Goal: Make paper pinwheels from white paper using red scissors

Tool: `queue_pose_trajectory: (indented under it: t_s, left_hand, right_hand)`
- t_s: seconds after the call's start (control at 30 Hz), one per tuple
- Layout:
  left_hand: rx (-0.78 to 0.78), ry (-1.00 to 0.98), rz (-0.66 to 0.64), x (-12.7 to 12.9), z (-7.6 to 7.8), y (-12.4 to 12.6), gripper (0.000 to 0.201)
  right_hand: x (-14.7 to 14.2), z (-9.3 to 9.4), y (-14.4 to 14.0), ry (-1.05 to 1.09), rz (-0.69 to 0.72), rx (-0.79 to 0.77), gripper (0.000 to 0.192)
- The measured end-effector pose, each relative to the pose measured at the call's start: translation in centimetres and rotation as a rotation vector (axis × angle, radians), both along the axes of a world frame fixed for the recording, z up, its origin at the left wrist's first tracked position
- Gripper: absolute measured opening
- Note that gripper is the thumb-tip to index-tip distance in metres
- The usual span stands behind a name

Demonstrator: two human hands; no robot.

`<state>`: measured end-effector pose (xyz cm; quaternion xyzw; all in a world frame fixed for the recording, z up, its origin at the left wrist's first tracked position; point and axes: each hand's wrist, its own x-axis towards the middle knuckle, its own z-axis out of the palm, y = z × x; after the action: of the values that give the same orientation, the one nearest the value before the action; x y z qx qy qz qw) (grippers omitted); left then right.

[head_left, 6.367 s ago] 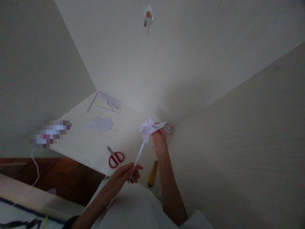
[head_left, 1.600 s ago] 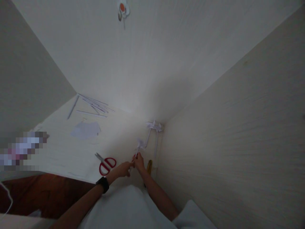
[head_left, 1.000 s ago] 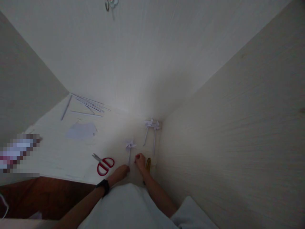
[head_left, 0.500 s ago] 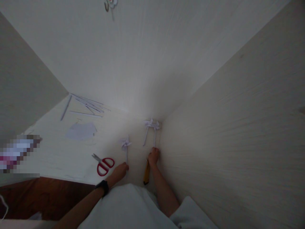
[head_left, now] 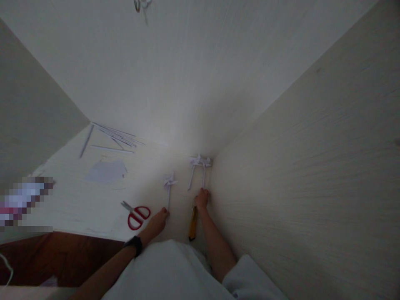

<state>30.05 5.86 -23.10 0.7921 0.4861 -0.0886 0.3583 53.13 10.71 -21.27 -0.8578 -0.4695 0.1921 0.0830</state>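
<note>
My left hand (head_left: pixel 160 219), with a dark watch on its wrist, is closed on the lower stick of a white paper pinwheel (head_left: pixel 169 181). At the right, near the wall corner, my right hand (head_left: pixel 202 200) has its fingers closed round the lower end of another pinwheel's stick (head_left: pixel 204 177). That pinwheel's head touches or overlaps the head of a third pinwheel (head_left: pixel 195 161), whose stick lies slightly to the left. Just below my right hand lies a yellow box cutter (head_left: pixel 193 228). Red-handled scissors (head_left: pixel 137 215), blades apart, rest left of my left hand.
Several thin rolled paper sticks (head_left: pixel 120 137) lie at the back left. In front of them is a piece of white paper (head_left: pixel 108 171). A blurred-out object (head_left: pixel 23 200) sits at the far left. Pale walls close in the white tabletop (head_left: pixel 78 200) at the back and right.
My left hand has shifted the pinwheel slightly right and away from me. My right hand has slid a little farther away, and its pinwheel's head has moved slightly too.
</note>
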Motion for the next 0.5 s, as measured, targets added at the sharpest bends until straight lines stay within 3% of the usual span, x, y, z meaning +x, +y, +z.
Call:
queue_pose_trajectory:
  t_s: [0.17,0.5]
  left_hand:
    - [0.051,-0.012,0.009,0.1,-0.4,-0.2,0.036]
    - [0.117,-0.021,0.012,-0.1,-1.5,-0.4,0.037]
  right_hand:
    - [-1.4,0.4,0.2,0.017,0.091,-0.001,0.032]
    - [-2.9,-0.1,3.4,0.081,0.253,-0.039,0.031]
